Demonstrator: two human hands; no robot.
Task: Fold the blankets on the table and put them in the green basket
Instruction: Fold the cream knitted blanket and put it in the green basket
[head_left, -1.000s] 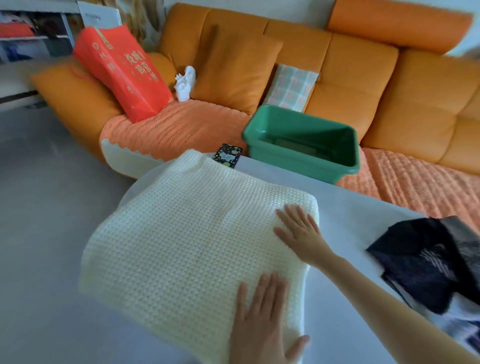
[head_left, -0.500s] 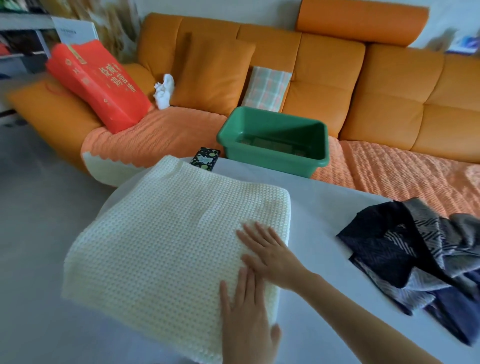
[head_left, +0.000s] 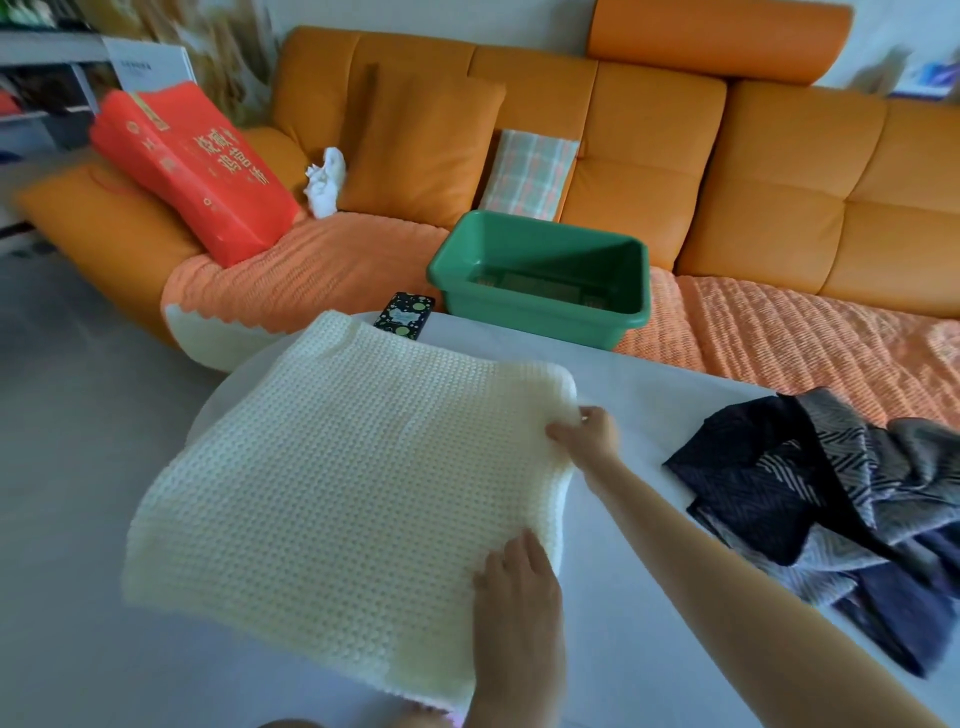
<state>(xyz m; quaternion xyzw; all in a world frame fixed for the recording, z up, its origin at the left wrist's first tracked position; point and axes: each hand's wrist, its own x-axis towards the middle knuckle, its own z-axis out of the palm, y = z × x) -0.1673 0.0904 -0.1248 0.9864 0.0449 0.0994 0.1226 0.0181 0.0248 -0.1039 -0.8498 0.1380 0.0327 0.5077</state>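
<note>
- The cream knitted blanket (head_left: 332, 493) lies folded into a thick square on the white table (head_left: 649, 623). It fills the table's 9 o'clock half, and its 8 o'clock corner hangs past the rim.
- The right hand (head_left: 587, 436) is at the blanket's 3 o'clock edge, with curled fingers and thumb pinching the fabric there. The edge bunches slightly under the grip.
- The left hand (head_left: 519, 577) is at the blanket's 5 o'clock corner and holds that edge. Its fingers are bent over the fabric and the fingertips are sunk in it, out of sight. The forearm is cut off by the bottom of the frame.
- A dark patterned blanket (head_left: 831, 493) lies crumpled at the table's 3 o'clock side, well apart from the cream one. Its far part runs out of the frame.
- The green basket (head_left: 545, 325) is at 1 o'clock from the cream blanket, just past the table's far edge, on the orange sofa (head_left: 779, 182). What lies flat on its shaded floor is hard to make out.
- A small dark box (head_left: 405, 316) sits at 12 o'clock, partly hidden behind the cream blanket.
- A red bag (head_left: 197, 166) leans on the sofa at 11 o'clock, and its print is blurred.
</note>
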